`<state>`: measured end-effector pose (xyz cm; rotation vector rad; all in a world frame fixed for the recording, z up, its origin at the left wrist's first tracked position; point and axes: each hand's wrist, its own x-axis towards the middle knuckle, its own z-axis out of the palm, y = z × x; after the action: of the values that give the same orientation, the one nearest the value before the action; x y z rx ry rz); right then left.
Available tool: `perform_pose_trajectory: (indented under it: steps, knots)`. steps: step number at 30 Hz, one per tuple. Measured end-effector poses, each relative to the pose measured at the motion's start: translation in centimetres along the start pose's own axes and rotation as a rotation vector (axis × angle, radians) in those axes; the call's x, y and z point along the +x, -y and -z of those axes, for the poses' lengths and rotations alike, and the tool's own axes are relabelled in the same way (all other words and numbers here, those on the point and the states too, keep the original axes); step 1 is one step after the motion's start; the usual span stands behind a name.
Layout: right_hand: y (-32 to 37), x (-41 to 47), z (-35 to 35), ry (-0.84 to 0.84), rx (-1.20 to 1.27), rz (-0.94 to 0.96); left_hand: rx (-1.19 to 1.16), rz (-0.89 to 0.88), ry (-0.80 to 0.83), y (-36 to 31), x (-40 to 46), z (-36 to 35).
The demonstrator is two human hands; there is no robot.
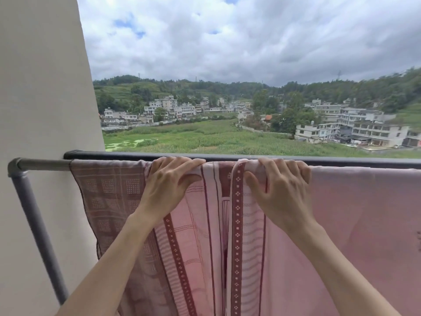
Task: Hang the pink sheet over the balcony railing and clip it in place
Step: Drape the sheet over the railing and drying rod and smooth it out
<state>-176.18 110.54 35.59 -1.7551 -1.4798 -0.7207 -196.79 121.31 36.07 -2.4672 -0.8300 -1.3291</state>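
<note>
The pink sheet (364,213) drapes lengthwise along the rail (43,164); left hand (168,185) and right hand (280,190) seemingly grip its top fold

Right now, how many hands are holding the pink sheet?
2. The left hand grips the pink sheet over the rail, left of the bunched folds. The right hand grips it just to the right. No clips are visible.
</note>
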Motion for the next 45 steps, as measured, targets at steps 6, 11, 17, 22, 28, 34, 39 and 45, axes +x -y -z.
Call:
perform_pose_trajectory:
  steps: [6, 11, 17, 22, 28, 34, 39, 45]
  knots:
    - [1.8, 1.5, -1.2, -0.003, -0.082, -0.105, 0.043, 0.033, -0.057, 7.9, -1.2, 1.9]
    - [5.6, 2.5, -3.5, 0.093, -0.069, 0.024, -0.022, 0.152, -0.170, 11.6, -1.4, 2.1]
    - [10.3, 5.1, -6.6, 0.098, -0.015, 0.137, -0.054, 0.198, -0.250, 12.7, -0.1, 0.5]
    - [11.3, 7.1, -10.6, 0.167, -0.005, 0.200, 0.066, 0.116, -0.071, 12.5, 1.3, -2.0]
    - [11.2, 8.4, -13.7, 0.081, 0.061, 0.182, 0.149, 0.160, -0.021, 13.9, 1.0, -2.1]
    - [13.8, 10.9, -16.4, 0.160, 0.122, 0.280, 0.182, 0.320, -0.101, 20.1, 0.8, -1.3]
    - [16.5, 13.2, -19.8, 0.187, 0.082, 0.208, 0.273, 0.182, 0.053, 24.3, 2.5, -1.9]
    - [15.7, 13.7, -21.7, 0.134, -0.005, 0.133, 0.041, 0.150, -0.002, 26.6, 4.8, -4.1]
